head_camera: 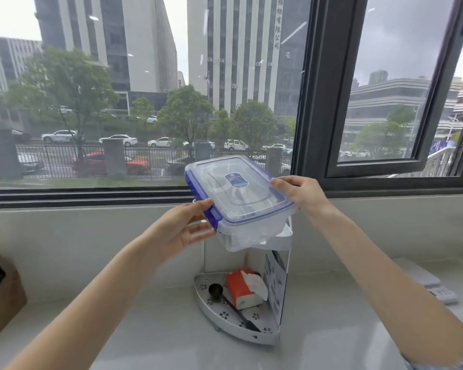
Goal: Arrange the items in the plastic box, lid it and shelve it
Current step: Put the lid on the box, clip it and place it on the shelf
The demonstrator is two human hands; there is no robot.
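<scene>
Both bare arms reached forward and upward from the bottom corners of the view, meeting at the plastic box [241, 204], which was held in the air in front of the window [145, 102]. The box was clear with a clear lid [235, 188] seated on top and blue latches [211, 216] folded down along its near left side; it was tilted, its far end higher than the near one.

The left hand [182, 231] cupped the box's left side, palm turned toward it, thumb lying on the lid's edge over the blue latch and fingers curled beneath the base, so that grip was closed on the box. The right hand [300, 192] pinched the far right edge of the lid, thumb on top and fingers tucked behind, its grip also closed on the box.

The box's lower right corner sat over the top tier of a white corner shelf [281, 289] standing on the pale surface [145, 329]; whether it touched that tier could not be told. On the shelf's bottom tier lay a red tissue pack [242, 288] and a black spoon [229, 303] beside it.
</scene>
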